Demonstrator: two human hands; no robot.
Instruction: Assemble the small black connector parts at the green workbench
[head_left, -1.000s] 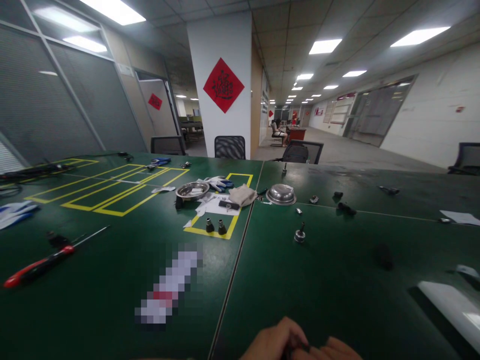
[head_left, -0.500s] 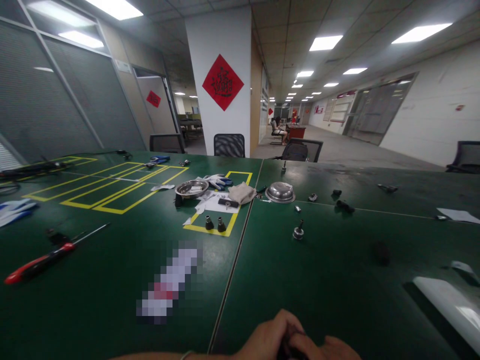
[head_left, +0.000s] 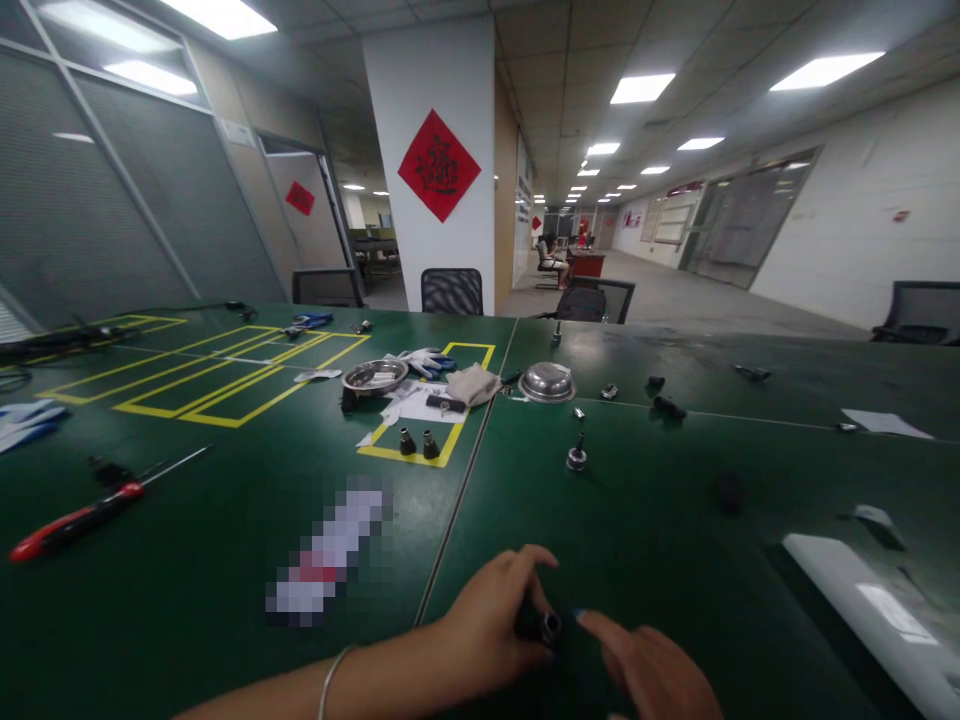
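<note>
Left hand (head_left: 487, 612) gripping a dark cylindrical piece (head_left: 546, 627) with a metal ring at its end, low over the green desk (head_left: 660, 530).
The right hand (head_left: 656, 668) is just beside it, index finger pointing at the piece without touching; a thin bracelet (head_left: 327, 688) circles the left wrist. Straight beyond the hands stands a stemmed metal part (head_left: 576, 458), with an upturned metal bowl (head_left: 547, 380) farther off; beyond and left of them, two dark fittings (head_left: 418, 446) stand upright. A red-and-black screwdriver (head_left: 79, 522) lies well left of the hands, a white slab (head_left: 851, 592) to their right.
</note>
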